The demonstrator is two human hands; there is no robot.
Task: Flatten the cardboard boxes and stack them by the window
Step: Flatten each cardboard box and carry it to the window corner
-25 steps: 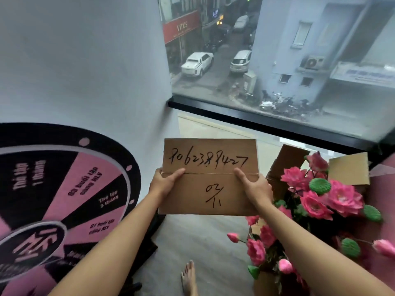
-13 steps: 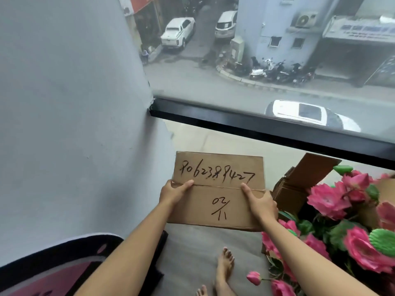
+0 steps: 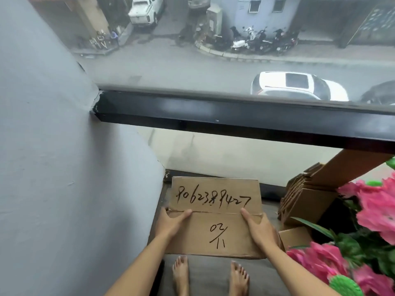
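Note:
A flattened brown cardboard box [image 3: 215,201] with black handwritten numbers is held low in front of me, just before the window [image 3: 235,67]. My left hand [image 3: 171,223] grips its left edge, thumb lying on the top face. My right hand [image 3: 259,228] grips the right edge the same way. The cardboard's far edge reaches the base of the window, above the grey floor. To the right, more cardboard boxes [image 3: 307,199] lean in a pile by the window; one flap sticks up.
A grey wall [image 3: 64,167] closes the left side. The black window frame [image 3: 235,116] runs across. Pink artificial flowers [image 3: 376,210] with green pods crowd the right. My bare feet [image 3: 209,274] stand on the grey floor below the cardboard.
I have stepped closer to the window and lowered the flattened box toward the floor at its base. The round pink and black board has gone out of view.

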